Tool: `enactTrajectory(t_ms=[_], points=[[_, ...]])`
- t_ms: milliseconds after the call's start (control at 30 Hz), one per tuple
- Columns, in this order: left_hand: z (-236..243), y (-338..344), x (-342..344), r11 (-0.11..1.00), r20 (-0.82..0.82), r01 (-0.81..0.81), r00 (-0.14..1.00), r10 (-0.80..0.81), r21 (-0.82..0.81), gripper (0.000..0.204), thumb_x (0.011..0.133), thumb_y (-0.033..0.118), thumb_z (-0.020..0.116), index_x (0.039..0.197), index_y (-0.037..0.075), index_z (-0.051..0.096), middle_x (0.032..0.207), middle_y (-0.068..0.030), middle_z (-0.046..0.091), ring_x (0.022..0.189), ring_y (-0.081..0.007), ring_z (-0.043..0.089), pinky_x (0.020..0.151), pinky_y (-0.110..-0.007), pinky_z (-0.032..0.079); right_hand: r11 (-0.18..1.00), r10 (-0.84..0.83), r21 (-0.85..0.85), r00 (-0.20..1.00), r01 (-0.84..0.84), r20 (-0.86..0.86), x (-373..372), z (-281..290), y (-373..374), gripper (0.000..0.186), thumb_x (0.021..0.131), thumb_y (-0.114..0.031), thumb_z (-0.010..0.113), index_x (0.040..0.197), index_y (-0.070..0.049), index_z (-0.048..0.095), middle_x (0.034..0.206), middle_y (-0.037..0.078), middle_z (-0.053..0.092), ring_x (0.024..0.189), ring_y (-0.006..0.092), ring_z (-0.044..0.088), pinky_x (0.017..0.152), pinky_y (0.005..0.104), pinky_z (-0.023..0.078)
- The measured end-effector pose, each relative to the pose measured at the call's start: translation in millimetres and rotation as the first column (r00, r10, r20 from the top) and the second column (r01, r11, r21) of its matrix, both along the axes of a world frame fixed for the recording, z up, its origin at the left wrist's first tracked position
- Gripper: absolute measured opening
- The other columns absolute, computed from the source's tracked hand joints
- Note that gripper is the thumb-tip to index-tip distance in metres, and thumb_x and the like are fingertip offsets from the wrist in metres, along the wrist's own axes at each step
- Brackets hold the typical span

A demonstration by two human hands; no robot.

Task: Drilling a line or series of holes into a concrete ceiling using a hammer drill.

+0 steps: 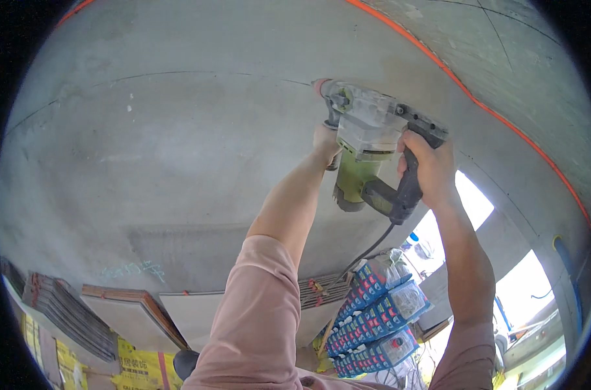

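Note:
A dusty green and black rotary hammer drill is held up against the grey concrete wall, its pink-ringed chuck at a thin dark line. My left hand grips the side handle below the chuck, partly hidden behind the tool. My right hand is closed round the black rear handle, with a power cord hanging from its lower end. Whether a bit is in the wall cannot be made out.
An orange conduit runs along the upper right. Stacks of boards or tiles lean along the wall below. Several blue bags are piled at lower right, near bright openings. Yellow floor covering shows at bottom left.

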State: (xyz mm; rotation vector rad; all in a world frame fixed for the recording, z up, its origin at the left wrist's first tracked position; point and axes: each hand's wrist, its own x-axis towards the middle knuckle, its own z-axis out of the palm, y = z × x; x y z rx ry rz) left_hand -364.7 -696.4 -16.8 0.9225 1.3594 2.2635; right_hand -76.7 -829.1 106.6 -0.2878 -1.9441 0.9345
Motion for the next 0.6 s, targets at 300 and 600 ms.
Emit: enactTrajectory(t_ms=[300,600], points=[[5,-47,28,0.991,-0.212,-0.093,0.975,0.072,-0.091,0.058,0.070,0.047,0.084,0.100,-0.001,0.073,0.099,-0.0226,0.076,0.100,-0.0383,0.074,0.079,-0.043,0.055,0.998,0.008,-0.056,1.000,-0.009,-0.017,14,-7,-21,0.018,0.094,-0.018,0.063,0.100,-0.001,0.062,0.081,0.007,0.061,0.052,0.0146,0.058,0.045,0.0308,0.046],[15,-78,61,0.970,-0.160,-0.145,0.980,0.115,-0.193,0.055,0.076,0.045,0.079,0.104,-0.002,0.073,0.103,-0.0240,0.075,0.107,-0.0409,0.071,0.080,-0.046,0.055,0.999,-0.043,-0.027,0.995,0.040,-0.085,33,-25,-41,0.025,0.094,-0.017,0.064,0.110,0.001,0.063,0.085,0.009,0.063,0.052,0.0145,0.058,0.045,0.0295,0.046]])
